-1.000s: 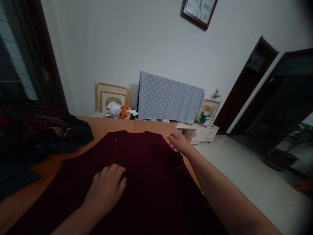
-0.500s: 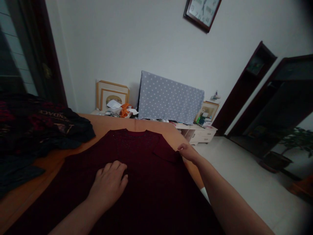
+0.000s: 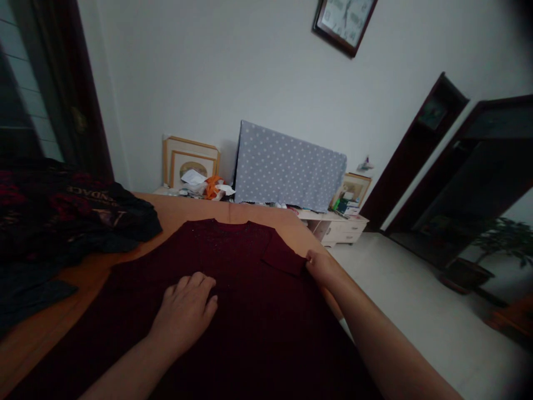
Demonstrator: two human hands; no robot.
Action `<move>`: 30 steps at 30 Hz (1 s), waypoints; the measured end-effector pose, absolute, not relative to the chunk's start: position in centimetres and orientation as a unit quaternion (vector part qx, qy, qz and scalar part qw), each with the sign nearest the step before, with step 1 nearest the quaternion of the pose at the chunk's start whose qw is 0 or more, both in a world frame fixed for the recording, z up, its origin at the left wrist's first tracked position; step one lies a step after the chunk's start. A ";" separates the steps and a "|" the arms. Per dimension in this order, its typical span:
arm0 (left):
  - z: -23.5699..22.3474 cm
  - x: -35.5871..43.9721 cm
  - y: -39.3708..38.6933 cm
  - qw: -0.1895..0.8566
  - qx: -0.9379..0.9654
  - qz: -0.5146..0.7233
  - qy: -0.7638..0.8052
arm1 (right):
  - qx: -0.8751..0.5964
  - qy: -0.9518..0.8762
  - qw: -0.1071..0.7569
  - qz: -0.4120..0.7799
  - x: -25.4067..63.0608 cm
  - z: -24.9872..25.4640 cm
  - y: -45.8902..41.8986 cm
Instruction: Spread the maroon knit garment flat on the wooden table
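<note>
Pinched in your right hand point(image 3: 320, 266), the folded-in sleeve point(image 3: 283, 259) has travelled inward from the shoulder edge since a second ago. Your left hand point(image 3: 185, 311) remains flat, unclenched, pinning the maroon sweater point(image 3: 233, 311) on the orange surface point(image 3: 175, 214).
</note>
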State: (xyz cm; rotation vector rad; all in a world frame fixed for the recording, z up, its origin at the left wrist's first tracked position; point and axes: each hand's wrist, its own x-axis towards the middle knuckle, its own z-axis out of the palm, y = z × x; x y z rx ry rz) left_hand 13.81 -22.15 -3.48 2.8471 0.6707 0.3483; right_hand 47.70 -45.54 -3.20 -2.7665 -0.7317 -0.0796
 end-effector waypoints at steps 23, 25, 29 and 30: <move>-3.3 13.7 -22.1 0.099 0.962 0.122 0.224 | -0.930 -0.358 0.079 0.006 46.2 -2.6 -42.7; -3.2 13.7 -22.2 0.098 0.962 0.120 0.225 | -0.932 -0.351 0.092 -0.001 46.4 -2.6 -42.0; -3.2 13.7 -22.3 0.098 0.961 0.120 0.230 | -0.928 -0.340 0.146 -0.026 46.6 -2.2 -39.0; -3.2 13.7 -22.4 0.099 0.961 0.120 0.230 | -0.927 -0.337 0.162 -0.030 46.6 -2.2 -38.0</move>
